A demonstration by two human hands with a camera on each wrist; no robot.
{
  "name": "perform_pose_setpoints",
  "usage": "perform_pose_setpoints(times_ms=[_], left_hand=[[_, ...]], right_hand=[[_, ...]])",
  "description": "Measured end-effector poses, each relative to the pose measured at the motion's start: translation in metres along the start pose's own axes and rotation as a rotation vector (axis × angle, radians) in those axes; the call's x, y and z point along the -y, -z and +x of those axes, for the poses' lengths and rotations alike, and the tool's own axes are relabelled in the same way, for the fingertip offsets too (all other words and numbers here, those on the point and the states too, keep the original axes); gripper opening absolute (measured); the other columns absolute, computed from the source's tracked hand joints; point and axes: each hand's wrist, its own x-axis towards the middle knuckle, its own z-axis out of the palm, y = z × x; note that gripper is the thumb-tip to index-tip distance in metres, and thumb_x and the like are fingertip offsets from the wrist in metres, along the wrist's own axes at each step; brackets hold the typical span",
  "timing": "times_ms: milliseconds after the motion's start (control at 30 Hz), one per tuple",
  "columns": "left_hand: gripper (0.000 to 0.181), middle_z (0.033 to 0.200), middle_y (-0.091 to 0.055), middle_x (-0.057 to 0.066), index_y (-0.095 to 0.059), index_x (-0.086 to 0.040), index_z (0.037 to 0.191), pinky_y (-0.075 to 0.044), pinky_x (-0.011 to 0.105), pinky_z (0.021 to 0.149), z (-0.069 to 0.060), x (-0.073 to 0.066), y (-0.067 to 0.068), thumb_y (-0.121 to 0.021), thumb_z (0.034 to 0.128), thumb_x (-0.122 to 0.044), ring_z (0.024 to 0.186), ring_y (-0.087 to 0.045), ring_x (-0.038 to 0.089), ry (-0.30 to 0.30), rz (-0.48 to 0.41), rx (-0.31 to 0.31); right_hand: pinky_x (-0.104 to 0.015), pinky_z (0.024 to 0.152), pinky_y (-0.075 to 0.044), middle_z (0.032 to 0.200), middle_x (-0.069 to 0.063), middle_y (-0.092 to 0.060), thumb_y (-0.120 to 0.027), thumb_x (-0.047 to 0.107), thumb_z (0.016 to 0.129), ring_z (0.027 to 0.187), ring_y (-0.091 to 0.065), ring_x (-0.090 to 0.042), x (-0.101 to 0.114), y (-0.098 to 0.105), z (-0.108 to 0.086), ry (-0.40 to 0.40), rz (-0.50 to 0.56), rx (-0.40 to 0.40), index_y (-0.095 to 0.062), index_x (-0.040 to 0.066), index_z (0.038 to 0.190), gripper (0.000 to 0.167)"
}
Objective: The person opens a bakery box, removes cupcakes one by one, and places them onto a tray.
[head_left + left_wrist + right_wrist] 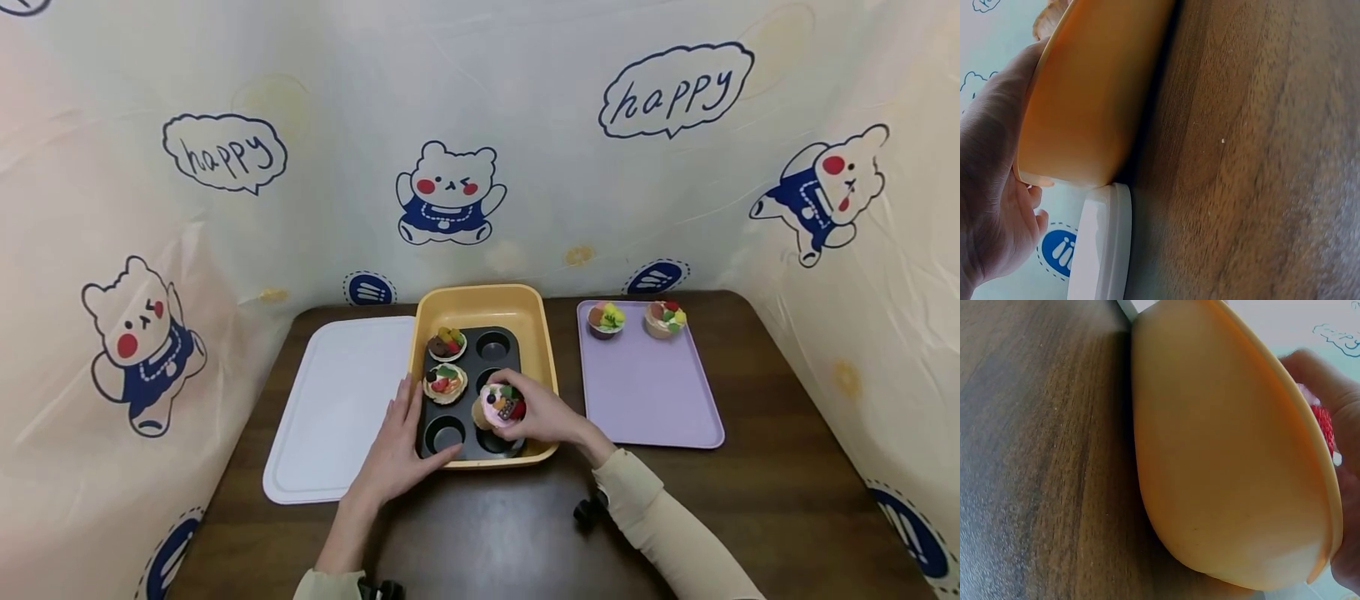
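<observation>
A yellow tray (480, 298) holds a dark muffin pan (512, 335). My right hand (538, 407) grips a pink-topped toy cupcake (497, 407) with berries, over the pan's right side near the front. In the right wrist view, a red piece of its topping (1324, 425) shows behind the tray wall. My left hand (399, 442) rests at the tray's front left corner, its fingers along the left side and its thumb reaching over the front rim. Two cupcakes sit in the pan's left column: a chocolate-topped one (447, 343) at the back and a cream-topped one (445, 384) in the middle.
A white board (341, 408) lies left of the yellow tray, touching or very near it. To the right, a lilac tray (645, 400) bears two more cupcakes, one dark-cased (605, 320) and one light-cased (664, 319), along its back edge. A printed curtain (525, 125) surrounds the wooden table (465, 533).
</observation>
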Motion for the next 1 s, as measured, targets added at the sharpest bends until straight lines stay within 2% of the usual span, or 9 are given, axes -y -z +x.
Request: perform_pose_setpoints(times_ms=[167, 433, 633, 800, 1000], left_hand=[[0.131, 0.188, 0.01, 0.004, -0.011, -0.015, 0.178, -0.018, 0.06, 0.138, 0.002, 0.0, 0.002, -0.073, 0.0848, -0.083, 0.174, -0.009, 0.042, 0.009, 0.006, 0.011], [0.132, 0.188, 0.011, 0.004, -0.01, -0.015, 0.178, -0.019, 0.063, 0.138, 0.004, 0.001, 0.002, -0.072, 0.0846, -0.084, 0.174, -0.009, 0.044, 0.014, -0.001, 0.007], [0.132, 0.188, 0.011, 0.003, -0.008, -0.017, 0.179, -0.018, 0.061, 0.138, 0.004, 0.0, 0.0, -0.071, 0.0847, -0.084, 0.174, -0.008, 0.042, 0.022, -0.006, 0.014], [0.132, 0.188, 0.011, 0.003, -0.009, -0.018, 0.179, -0.018, 0.061, 0.138, 0.003, -0.002, -0.001, -0.072, 0.0845, -0.084, 0.174, -0.008, 0.042, 0.025, -0.015, 0.004], [0.132, 0.188, 0.011, 0.003, -0.008, -0.018, 0.179, -0.019, 0.062, 0.138, 0.001, 0.0, -0.001, -0.071, 0.0845, -0.085, 0.174, -0.008, 0.043, 0.022, -0.008, 0.004]], right_hand=[[-0.044, 0.114, -0.053, 0.143, -0.01, -0.065, -0.094, 0.009, 0.083, 0.13, -0.063, -0.025, -0.002, 0.002, 0.004, 0.005, 0.037, -0.023, -0.056, 0.008, 0.149, 0.076], [-0.044, 0.118, -0.053, 0.144, -0.006, -0.065, -0.097, 0.016, 0.084, 0.13, -0.063, -0.023, -0.003, 0.001, 0.006, -0.008, 0.132, -0.031, -0.058, 0.018, 0.148, 0.074], [-0.035, 0.116, -0.054, 0.145, -0.007, -0.064, -0.097, 0.016, 0.083, 0.128, -0.063, -0.022, -0.003, 0.004, 0.005, -0.041, 0.201, -0.035, -0.058, 0.018, 0.149, 0.076], [-0.024, 0.107, -0.056, 0.142, -0.013, -0.064, -0.096, 0.011, 0.084, 0.124, -0.063, -0.023, 0.001, 0.011, 0.006, -0.047, 0.275, -0.051, -0.058, 0.014, 0.148, 0.075], [-0.025, 0.106, -0.055, 0.141, -0.014, -0.065, -0.098, 0.011, 0.082, 0.122, -0.063, -0.021, 0.004, 0.013, 0.003, -0.062, 0.303, -0.103, -0.058, 0.013, 0.148, 0.077]])
